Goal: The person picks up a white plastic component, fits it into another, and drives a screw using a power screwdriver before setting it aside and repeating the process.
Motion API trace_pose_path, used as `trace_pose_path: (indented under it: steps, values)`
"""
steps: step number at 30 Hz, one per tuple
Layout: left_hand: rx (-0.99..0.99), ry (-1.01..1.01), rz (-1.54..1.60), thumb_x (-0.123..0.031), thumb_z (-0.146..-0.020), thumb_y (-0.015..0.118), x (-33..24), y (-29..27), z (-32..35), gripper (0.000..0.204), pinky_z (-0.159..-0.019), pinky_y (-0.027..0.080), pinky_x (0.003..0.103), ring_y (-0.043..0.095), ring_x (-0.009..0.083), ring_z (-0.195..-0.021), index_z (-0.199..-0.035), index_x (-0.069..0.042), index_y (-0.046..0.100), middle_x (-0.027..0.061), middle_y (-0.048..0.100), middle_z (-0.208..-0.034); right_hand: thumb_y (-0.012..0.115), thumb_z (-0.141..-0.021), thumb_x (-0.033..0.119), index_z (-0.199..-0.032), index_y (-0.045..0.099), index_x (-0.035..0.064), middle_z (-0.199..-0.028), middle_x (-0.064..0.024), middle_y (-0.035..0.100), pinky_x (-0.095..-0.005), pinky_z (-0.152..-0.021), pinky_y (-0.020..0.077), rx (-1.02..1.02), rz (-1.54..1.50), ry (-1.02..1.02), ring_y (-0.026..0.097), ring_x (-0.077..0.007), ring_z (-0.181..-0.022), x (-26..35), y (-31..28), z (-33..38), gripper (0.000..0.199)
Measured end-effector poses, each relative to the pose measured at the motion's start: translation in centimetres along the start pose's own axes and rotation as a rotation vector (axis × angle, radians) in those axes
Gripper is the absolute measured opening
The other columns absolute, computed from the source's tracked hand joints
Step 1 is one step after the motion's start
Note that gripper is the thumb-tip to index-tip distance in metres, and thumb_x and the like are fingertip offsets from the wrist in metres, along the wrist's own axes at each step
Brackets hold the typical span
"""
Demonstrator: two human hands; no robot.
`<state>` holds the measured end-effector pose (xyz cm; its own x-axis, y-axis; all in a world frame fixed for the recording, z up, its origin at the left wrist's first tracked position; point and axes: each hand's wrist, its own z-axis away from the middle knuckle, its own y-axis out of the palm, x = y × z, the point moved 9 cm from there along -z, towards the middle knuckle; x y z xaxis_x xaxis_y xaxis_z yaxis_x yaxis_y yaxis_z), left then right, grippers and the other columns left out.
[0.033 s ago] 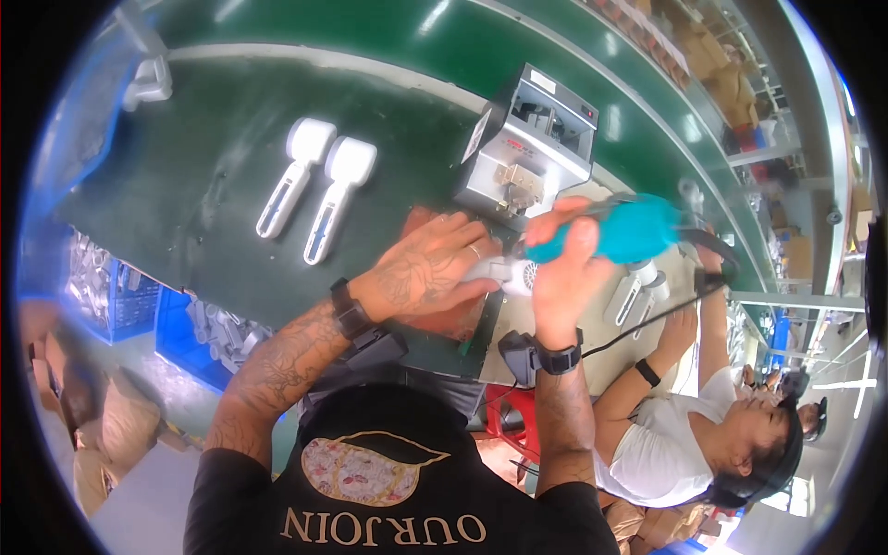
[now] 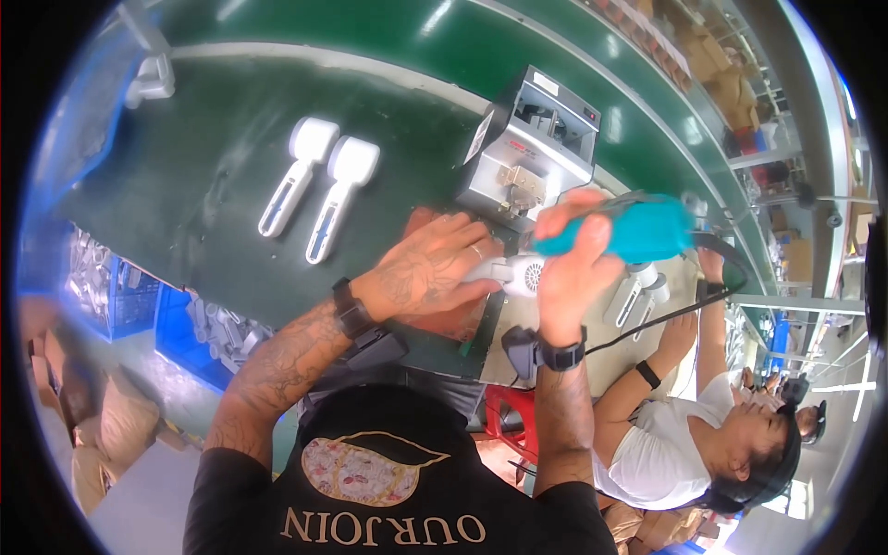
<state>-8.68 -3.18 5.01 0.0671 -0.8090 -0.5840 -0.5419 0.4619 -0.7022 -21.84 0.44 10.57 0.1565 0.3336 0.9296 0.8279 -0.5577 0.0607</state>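
Observation:
My left hand (image 2: 437,264) is closed around the handle of a white handheld device (image 2: 525,277) with a round, slotted grille, holding it over a reddish-brown mat (image 2: 442,323). In my right hand (image 2: 580,277) is a teal electric screwdriver (image 2: 643,231), lying sideways above the device's head and slightly blurred. My right fingers and the tool hide its tip, so I cannot tell whether it touches the device. Two similar white devices, a left one (image 2: 312,141) and a right one (image 2: 352,162), lie side by side on the green bench (image 2: 213,176).
A grey-and-black machine (image 2: 532,148) stands just beyond my hands. A black cord (image 2: 638,328) runs at right, near more white devices (image 2: 638,291) and a co-worker in a white shirt (image 2: 657,453). Blue crates (image 2: 171,338) of grey parts stand below the bench's left edge.
My right hand and the electric screwdriver have shifted slightly to the right. My left hand keeps its hold on the white device.

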Motion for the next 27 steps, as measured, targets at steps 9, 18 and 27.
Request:
trace_pose_path:
  steps: [9, 18, 27]
  values:
    - [-0.055, 0.019, 0.035, -0.027, -0.089, 0.068, -0.1, -0.4, 0.4, 0.036, -0.092, 0.049, 0.045, 0.057, 0.0327, -0.101, -0.117, -0.004, 0.065, 0.0124, 0.06, -0.106, 0.057, -0.108, 0.035, -0.108, 0.057, -0.002, -0.077, -0.0052, 0.059, -0.0298, -0.064, 0.0475, -0.064, 0.023, -0.178, 0.06, -0.0163, -0.071, -0.9, 1.5, -3.9, 0.037]
    - [-0.074, -0.036, 0.009, -0.026, -0.093, 0.068, 0.7, -0.5, 0.7, 0.036, -0.093, 0.045, 0.044, 0.059, 0.0315, -0.105, -0.125, -0.01, 0.069, 0.01, 0.064, -0.11, 0.055, -0.109, 0.036, -0.111, 0.058, -0.0033, -0.076, -0.0055, 0.059, -0.0317, -0.065, 0.0476, -0.018, 0.096, 0.013, 0.058, -0.0163, -0.07, 0.6, 0.4, -0.5, 0.039]
    - [-0.011, -0.042, 0.079, -0.026, -0.095, 0.066, 0.5, -0.5, 0.4, 0.033, -0.093, 0.046, 0.047, 0.056, 0.0372, -0.104, -0.122, -0.007, 0.065, 0.0133, 0.06, -0.111, 0.062, -0.103, 0.048, -0.116, 0.054, -0.0071, -0.078, -0.0091, 0.058, -0.0347, -0.067, 0.048, -0.013, -0.026, -0.013, 0.059, -0.0209, -0.07, 1.6, -1.3, 3.6, 0.057]
